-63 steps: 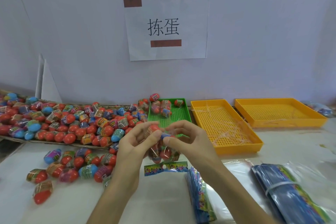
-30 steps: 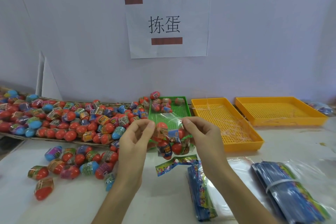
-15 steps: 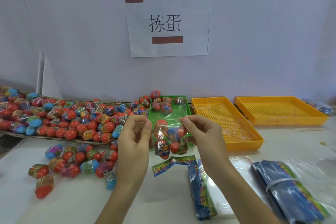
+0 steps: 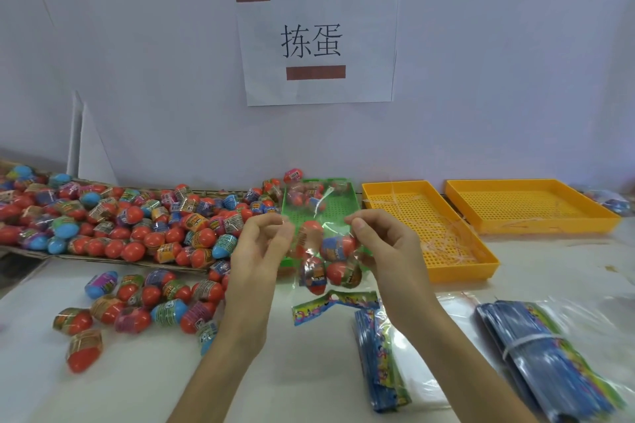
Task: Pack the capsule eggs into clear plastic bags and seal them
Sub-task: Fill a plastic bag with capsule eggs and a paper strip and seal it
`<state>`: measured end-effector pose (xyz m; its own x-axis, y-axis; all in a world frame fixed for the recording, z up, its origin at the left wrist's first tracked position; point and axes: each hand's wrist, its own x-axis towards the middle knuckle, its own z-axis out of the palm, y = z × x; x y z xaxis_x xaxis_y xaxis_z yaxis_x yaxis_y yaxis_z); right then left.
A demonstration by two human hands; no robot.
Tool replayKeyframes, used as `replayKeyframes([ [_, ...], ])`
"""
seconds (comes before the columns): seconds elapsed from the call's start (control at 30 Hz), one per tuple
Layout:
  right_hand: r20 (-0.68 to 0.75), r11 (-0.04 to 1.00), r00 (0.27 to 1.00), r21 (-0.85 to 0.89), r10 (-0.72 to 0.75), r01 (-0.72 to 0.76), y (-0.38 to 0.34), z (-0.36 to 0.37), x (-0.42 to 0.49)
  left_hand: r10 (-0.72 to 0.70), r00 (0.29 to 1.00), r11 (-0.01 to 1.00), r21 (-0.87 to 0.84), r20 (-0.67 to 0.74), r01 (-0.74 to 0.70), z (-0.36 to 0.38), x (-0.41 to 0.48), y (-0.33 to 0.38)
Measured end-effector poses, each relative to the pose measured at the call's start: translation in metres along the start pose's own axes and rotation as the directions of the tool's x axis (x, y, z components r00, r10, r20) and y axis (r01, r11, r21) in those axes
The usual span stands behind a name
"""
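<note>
- The clear plastic bag (image 4: 321,251) of capsule eggs (image 4: 338,247) now hangs lifted off the tabletop (image 4: 309,371) in front of the green tray (image 4: 338,213) — two seconds earlier it sat low between bunched hands.
- The left hand (image 4: 261,251) and right hand (image 4: 385,247) have drawn apart, each pinching a top corner so the mouth is stretched flat.
- The filling looks done and sealing is in hand — whether the strip has closed is hard to tell through the film.
- The printed header card (image 4: 330,306) hangs below.

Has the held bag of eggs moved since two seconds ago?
Yes. The bag has risen off the table, now hanging before the green tray.
</note>
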<state>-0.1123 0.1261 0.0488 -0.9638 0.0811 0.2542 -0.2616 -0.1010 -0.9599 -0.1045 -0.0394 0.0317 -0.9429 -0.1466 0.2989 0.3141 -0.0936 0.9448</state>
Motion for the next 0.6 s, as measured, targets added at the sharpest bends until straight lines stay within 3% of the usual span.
replayKeyframes([
  [0.07, 0.048, 1.0, 0.999, -0.022, 0.003, -0.002, -0.0009, 0.0002, -0.0004, -0.096, 0.993, 0.995, -0.035, 0.069, 0.098, 0.0026, -0.0009, 0.0006],
  [0.2, 0.168, 0.998, 0.984, -0.029, 0.06, -0.056, -0.0024, 0.0045, -0.0018, -0.022, 0.998, 0.999, 0.026, 0.067, 0.02, 0.0035, -0.006, 0.0041],
  [0.33, 0.273, 0.985, 0.957, -0.16, 0.102, -0.059, 0.0021, 0.0054, -0.0044, 0.02, 1.0, 1.0, 0.021, 0.021, -0.02, 0.0022, -0.0053, 0.0034],
  [0.6, 0.216, 0.981, 0.976, -0.193, 0.035, 0.008, 0.002, 0.0086, -0.0067, 0.065, 0.998, 0.998, 0.025, 0.019, -0.065, 0.0026, -0.0066, 0.0057],
])
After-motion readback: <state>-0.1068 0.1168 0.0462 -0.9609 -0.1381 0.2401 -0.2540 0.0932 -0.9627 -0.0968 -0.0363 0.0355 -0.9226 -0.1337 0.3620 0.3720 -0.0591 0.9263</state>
